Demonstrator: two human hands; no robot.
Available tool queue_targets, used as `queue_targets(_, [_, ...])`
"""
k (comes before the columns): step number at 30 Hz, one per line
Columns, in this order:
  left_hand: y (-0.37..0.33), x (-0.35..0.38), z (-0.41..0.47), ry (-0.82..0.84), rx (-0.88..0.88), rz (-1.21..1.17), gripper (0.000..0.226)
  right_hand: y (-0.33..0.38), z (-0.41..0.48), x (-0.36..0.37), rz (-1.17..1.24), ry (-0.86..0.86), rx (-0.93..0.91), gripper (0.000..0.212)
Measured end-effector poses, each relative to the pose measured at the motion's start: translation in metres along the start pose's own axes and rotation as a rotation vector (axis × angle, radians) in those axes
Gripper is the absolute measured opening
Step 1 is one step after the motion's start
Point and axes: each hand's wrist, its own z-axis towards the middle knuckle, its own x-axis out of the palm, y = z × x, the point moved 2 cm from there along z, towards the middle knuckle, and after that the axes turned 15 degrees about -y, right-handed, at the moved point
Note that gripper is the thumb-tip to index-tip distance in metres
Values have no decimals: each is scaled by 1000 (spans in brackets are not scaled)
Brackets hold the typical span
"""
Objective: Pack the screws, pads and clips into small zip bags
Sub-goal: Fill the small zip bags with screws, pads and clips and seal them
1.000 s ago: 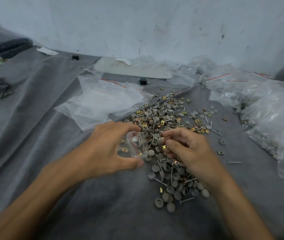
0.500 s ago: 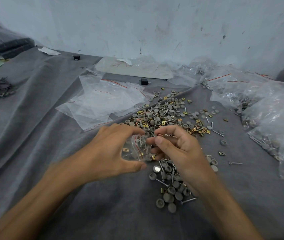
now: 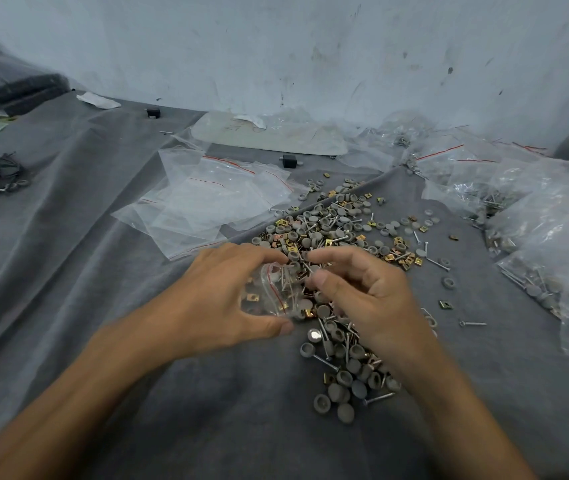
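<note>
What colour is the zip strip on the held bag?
Red; the bag shows it best in the head view.

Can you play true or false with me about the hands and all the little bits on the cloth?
1. The left hand holds a small clear bag. True.
2. That bag is empty. False: a gold clip and a screw show inside it.
3. The loose pile of pads, screws and clips lies on a grey cloth. True.
4. The flat empty bags lie right of the pile. False: they lie left of it; the filled bags are on the right.
5. The bags' zip lines are blue. False: they are red.
</note>
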Motion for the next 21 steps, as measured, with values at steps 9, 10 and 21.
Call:
queue_targets(9, [3,-1,0,-18,13,16,76,-21,3,1,-890,126,-208,18])
queue_targets(10, [3,-1,0,-15,14,16,76,-22,2,4,-932,140,-215,22])
queue_targets(21, [3,-2,-1,4,12,4,80,-28,5,1,-924,68,-248,15])
